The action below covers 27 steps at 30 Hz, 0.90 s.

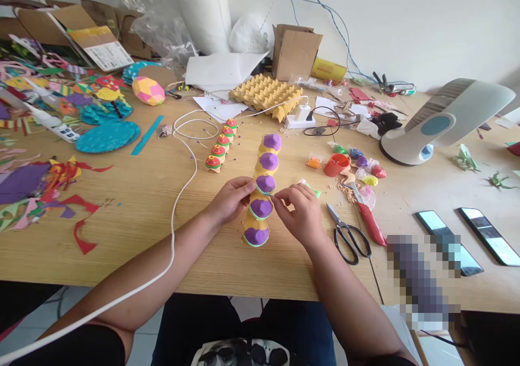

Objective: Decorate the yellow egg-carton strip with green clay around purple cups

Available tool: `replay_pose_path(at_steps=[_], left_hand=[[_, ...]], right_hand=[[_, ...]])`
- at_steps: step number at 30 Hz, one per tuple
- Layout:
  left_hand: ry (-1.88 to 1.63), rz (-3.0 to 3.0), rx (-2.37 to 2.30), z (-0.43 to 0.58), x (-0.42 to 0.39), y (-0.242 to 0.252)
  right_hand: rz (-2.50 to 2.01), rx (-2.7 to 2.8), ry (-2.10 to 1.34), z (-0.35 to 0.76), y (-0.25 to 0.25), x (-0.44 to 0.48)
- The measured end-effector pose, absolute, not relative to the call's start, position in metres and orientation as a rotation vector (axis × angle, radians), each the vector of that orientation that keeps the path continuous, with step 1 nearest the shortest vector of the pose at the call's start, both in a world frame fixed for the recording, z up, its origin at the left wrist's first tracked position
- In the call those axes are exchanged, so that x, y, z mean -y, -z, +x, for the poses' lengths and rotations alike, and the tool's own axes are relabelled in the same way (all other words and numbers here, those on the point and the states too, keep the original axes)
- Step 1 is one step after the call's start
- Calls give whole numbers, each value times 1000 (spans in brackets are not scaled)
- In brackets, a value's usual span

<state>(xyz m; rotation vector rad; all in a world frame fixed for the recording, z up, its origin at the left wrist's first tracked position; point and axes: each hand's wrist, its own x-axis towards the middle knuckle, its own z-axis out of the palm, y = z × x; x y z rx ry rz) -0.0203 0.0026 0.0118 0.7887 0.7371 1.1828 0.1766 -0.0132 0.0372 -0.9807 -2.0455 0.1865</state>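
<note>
A strip of yellow egg carton lies lengthwise in front of me, its several bumps capped with purple clay. Light green clay edges the near three purple caps. My left hand grips the strip's left side by the middle bump, thumb and fingers closed on it. On the other side, my right hand is pinched around a thin, dark, stick-like piece, whose tip touches the green edge of that middle cap. A small bag of light green clay is partly hidden behind the right hand.
Black-handled scissors and a red-handled knife lie to the right, near bagged clay and a red cup. A decorated carton caterpillar with pins, a white cable, an egg tray and a fan surround the work.
</note>
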Motion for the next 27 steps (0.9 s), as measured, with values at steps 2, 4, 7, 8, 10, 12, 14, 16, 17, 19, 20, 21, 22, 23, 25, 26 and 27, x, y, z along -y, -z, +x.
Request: replay_pose_path(at_steps=[2, 4, 7, 8, 10, 12, 14, 16, 17, 19, 20, 21, 22, 23, 25, 26, 27], left_hand=[[-1188, 806, -783, -21, -3, -11], [-1190, 814, -802, -21, -3, -10], [-1180, 797, -771, -20, -3, -11], [-1175, 795, -764, -20, -3, -11], [-1175, 805, -771, -20, -3, -11], [-1180, 819, -788, -20, -3, -9], [-1182, 818, -787, -21, -4, -8], [-1176, 811, -778, -21, -4, -7], [-1173, 811, -774, -20, -3, -8], [-1171, 808, -762, -20, -3, -9], [-1171, 800, -751, -19, -3, -9], [-1172, 789, -738, -19, -3, -10], [-1175, 777, -725, -18, -3, -11], [-1176, 768, -717, -18, -3, -11], [-1177, 759, -708, -18, -3, -11], [-1176, 756, -705, -18, -3, -11], [-1174, 753, -702, -18, -3, -11]], right_hand=[[-991, 2032, -186, 176, -38, 13], [-994, 2026, -203, 176, -38, 13], [-986, 2019, -244, 176, -39, 13], [-983, 2017, -255, 176, -39, 14], [-981, 2009, -263, 176, -39, 14], [-986, 2004, -258, 176, -39, 14], [-986, 2002, -257, 176, -39, 13], [-984, 2008, -259, 176, -39, 13], [-985, 2009, -260, 176, -39, 13], [-991, 2010, -262, 176, -39, 13], [-991, 2010, -264, 176, -40, 13], [-989, 2010, -269, 176, -40, 13], [-985, 2011, -274, 176, -40, 13], [-982, 2011, -279, 176, -40, 13], [-978, 2007, -286, 176, -40, 13], [-979, 2006, -287, 176, -40, 13], [-982, 2007, -288, 176, -39, 13]])
